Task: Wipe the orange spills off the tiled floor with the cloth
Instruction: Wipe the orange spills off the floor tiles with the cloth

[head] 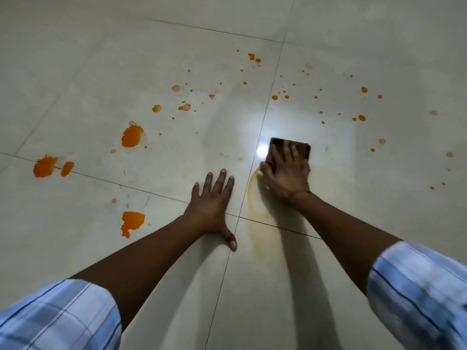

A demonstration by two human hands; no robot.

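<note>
- head view: looks straight down on a pale tiled floor (101, 72) crossed by thin dark grout lines (113, 181).
- presses the right hand (285, 173) down on a dark brown cloth (304, 151), with fingers spread and laid nearly straight over it and the thumb at its left edge; too blurred to tell more of the hold.
- lays the cloth flat on the floor, right of the long grout line that runs away from the camera and just beside a bright glare (262, 149).
- plants the left hand (212, 205) flat on the floor, with fingers straight and apart and the thumb out toward the grout crossing; holds nothing, and sits near the right hand without touching it.
- shows a faint orange smear (251, 195) curving from under the heel of the right hand, past the wrist and across a grout line.
- leaves the large orange spills (132, 136) well apart from the cloth, all left of the left hand: one beyond it, a pair (45, 167) at the far left on a grout line, one (131, 222) near the left forearm.
- dots small drops (362, 117) beyond the cloth and to its right.
- bares both forearms, with blue-and-white checked sleeves (60, 319) pushed up at the bottom corners.
</note>
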